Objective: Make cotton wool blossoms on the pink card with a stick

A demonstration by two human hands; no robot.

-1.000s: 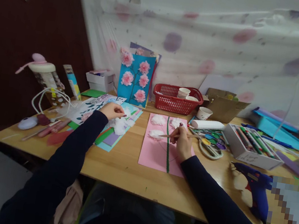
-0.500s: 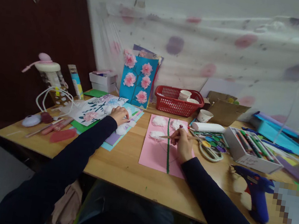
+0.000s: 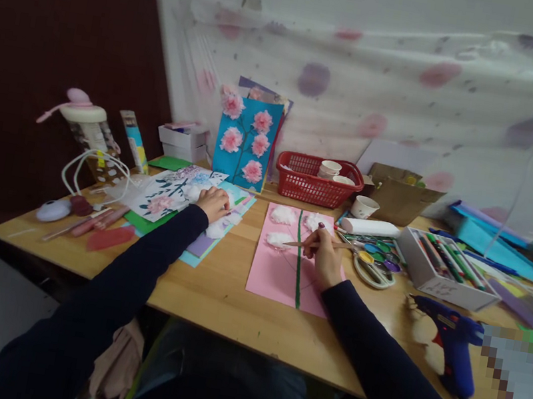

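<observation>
The left arm (image 3: 118, 290) is extended forward, the left hand (image 3: 214, 205) held palm-down. The right forearm (image 3: 387, 363) is angled inward, the right hand (image 3: 326, 259) closed in a pinch.

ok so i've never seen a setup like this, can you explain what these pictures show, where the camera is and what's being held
There is no machine here, just a person working with two bare hands. The view comes from one camera worn on their head, facing forward and down. The right hand holds a thin pointed stick over a pink sheet. The left hand is at some white fluff on coloured paper; whether it grips any is hard to tell. Also on the table are a red basket, scissors, a box of pens and a blue glue gun.
</observation>
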